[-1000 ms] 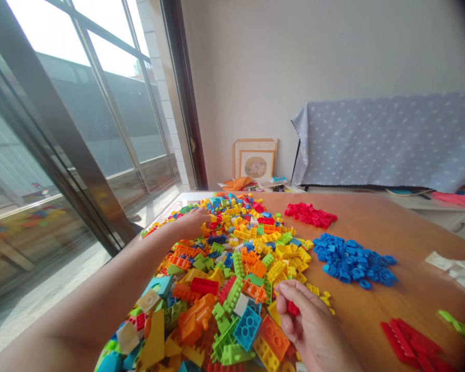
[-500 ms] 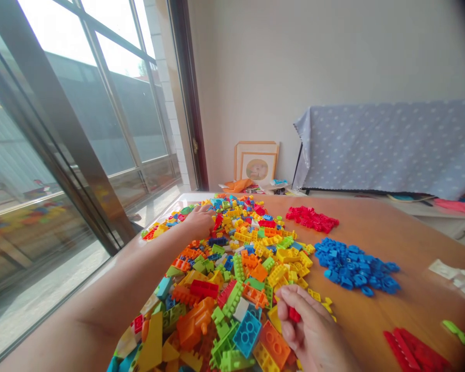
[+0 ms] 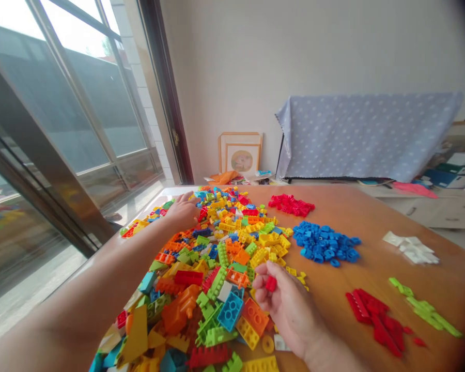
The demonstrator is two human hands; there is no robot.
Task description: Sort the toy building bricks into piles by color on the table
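My left hand (image 3: 183, 211) reaches over the far left part of a big heap of mixed toy building bricks (image 3: 236, 253). Its fingers are apart and bent down onto the bricks, with their tips partly hidden. Near me, over the right edge of the heap, my right hand (image 3: 284, 305) is turned palm up. A small red brick (image 3: 271, 283) rests in its curled fingers. Under and beside this hand lie a blue brick (image 3: 230, 311), an orange brick (image 3: 254, 316) and a yellow ring-shaped piece (image 3: 267, 343).
Sorted on the wooden table (image 3: 333, 206) are small red pieces (image 3: 291, 205), blue pieces (image 3: 325, 243), white pieces (image 3: 413, 247), larger red pieces (image 3: 377, 318) and light green pieces (image 3: 426, 309). A window (image 3: 81, 103) borders the left side. Behind stands a cloth-covered object (image 3: 356, 137).
The view has swung to the right, bringing more of the white, red and green piles into sight. My right hand has opened a little, showing more of the red brick. My left hand stays at the heap.
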